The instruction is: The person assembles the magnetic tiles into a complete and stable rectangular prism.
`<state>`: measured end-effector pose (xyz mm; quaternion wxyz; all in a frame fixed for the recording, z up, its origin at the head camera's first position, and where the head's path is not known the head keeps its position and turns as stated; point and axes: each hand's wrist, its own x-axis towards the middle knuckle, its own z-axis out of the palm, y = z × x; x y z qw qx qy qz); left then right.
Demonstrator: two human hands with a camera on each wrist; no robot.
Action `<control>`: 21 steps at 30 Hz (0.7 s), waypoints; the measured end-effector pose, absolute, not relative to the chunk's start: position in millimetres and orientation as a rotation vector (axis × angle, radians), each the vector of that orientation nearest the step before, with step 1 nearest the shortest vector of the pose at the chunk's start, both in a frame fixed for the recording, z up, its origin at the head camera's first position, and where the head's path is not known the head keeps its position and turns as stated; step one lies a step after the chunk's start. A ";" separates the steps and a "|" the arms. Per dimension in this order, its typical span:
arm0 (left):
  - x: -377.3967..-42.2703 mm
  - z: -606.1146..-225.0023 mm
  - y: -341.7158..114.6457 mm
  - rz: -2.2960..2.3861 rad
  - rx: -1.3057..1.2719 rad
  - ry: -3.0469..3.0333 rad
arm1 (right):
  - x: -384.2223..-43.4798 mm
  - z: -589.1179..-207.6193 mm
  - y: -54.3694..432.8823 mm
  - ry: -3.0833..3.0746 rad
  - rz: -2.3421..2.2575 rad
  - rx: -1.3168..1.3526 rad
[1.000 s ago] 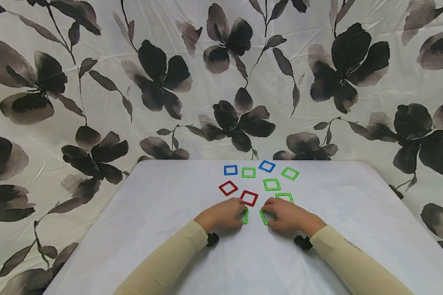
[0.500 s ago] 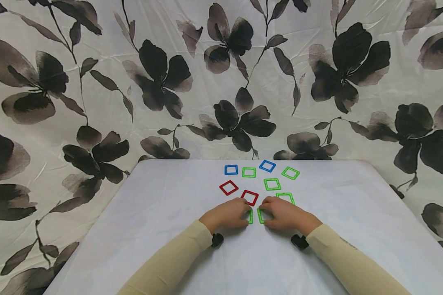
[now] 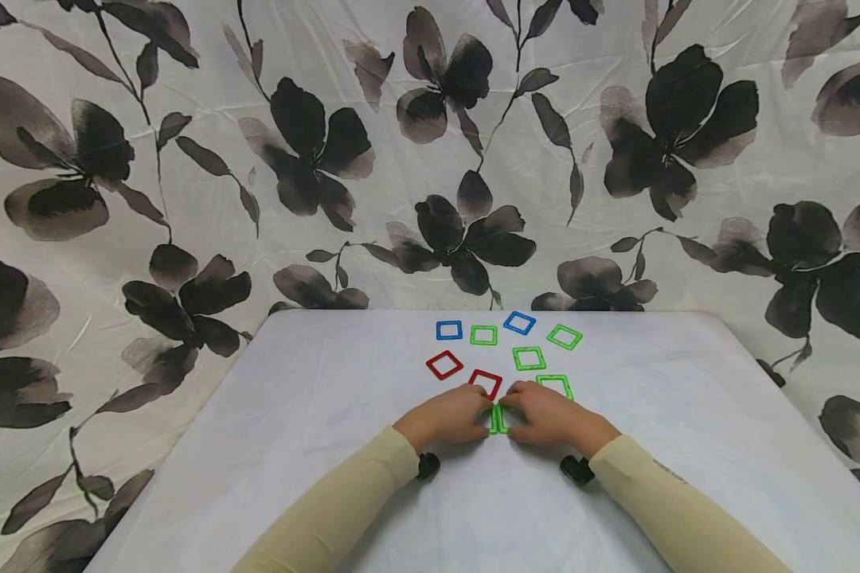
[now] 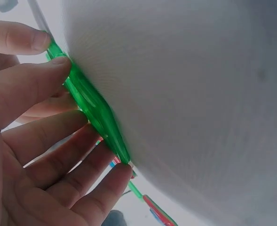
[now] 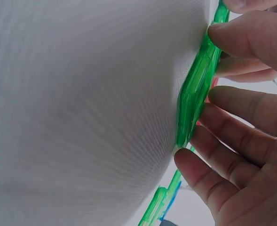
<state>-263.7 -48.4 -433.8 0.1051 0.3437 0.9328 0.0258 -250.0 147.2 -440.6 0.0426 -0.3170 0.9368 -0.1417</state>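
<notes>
In the head view my left hand [image 3: 447,415] and right hand [image 3: 550,415] face each other low over the white table. The left one pinches a green square plastic frame [image 4: 89,99] between thumb and fingertips. My right thumb and fingers grip a second green square frame [image 5: 194,89] the same way. Both frames lie close to the cloth, their inner sides meeting edge to edge between the hands. Fingers cover the outer parts of each. Just behind my left fingertips lies a red square frame [image 3: 498,388], partly hidden. A further green frame [image 3: 553,377] sits behind my right hand.
Farther back lie another red frame [image 3: 455,358], a blue frame [image 3: 448,322], a tilted blue frame [image 3: 524,316] and several more green frames, such as the middle one [image 3: 529,348]. A flower-printed cloth [image 3: 466,231] hangs behind the white table [image 3: 315,382].
Both hands have moved inward, bringing the two green frames together; the gap between them has closed. The other frames have stayed in place.
</notes>
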 end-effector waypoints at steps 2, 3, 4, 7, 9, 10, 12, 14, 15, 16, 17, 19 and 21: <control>-263.6 -434.0 -47.9 0.074 1.018 2.752 | -250.0 -440.6 146.9 2.865 -0.436 -0.967; -263.6 -434.1 -47.8 0.073 1.020 2.754 | -250.1 -440.5 146.8 2.865 -0.436 -0.965; -263.6 -434.2 -47.8 0.069 1.025 2.755 | -250.2 -440.5 146.6 2.866 -0.436 -0.963; -263.8 -434.3 -48.0 0.065 1.036 2.759 | -250.1 -440.7 146.5 2.867 -0.439 -0.958; -264.0 -434.3 -48.3 0.059 1.045 2.761 | -250.0 -440.4 146.7 2.868 -0.442 -0.953; -264.1 -434.4 -48.4 0.056 1.050 2.762 | -249.9 -440.3 146.7 2.866 -0.445 -0.949; -264.4 -434.7 -48.3 0.055 1.055 2.762 | -249.6 -439.9 146.9 2.864 -0.452 -0.948; -264.3 -434.3 -48.1 0.060 1.058 2.762 | -249.8 -439.5 146.8 2.860 -0.451 -0.943; -264.3 -434.2 -48.0 0.063 1.059 2.762 | -250.0 -439.4 146.8 2.858 -0.450 -0.942; -264.1 -433.7 -47.9 0.066 1.061 2.761 | -250.2 -439.3 146.7 2.857 -0.447 -0.942; -264.0 -433.5 -47.8 0.067 1.062 2.760 | -250.6 -439.3 146.6 2.856 -0.442 -0.944; -263.6 -432.0 -47.7 0.069 1.061 2.762 | -251.8 -439.6 146.6 2.852 -0.429 -0.942; -263.6 -431.2 -47.8 0.065 1.062 2.763 | -252.9 -439.5 146.9 2.849 -0.421 -0.955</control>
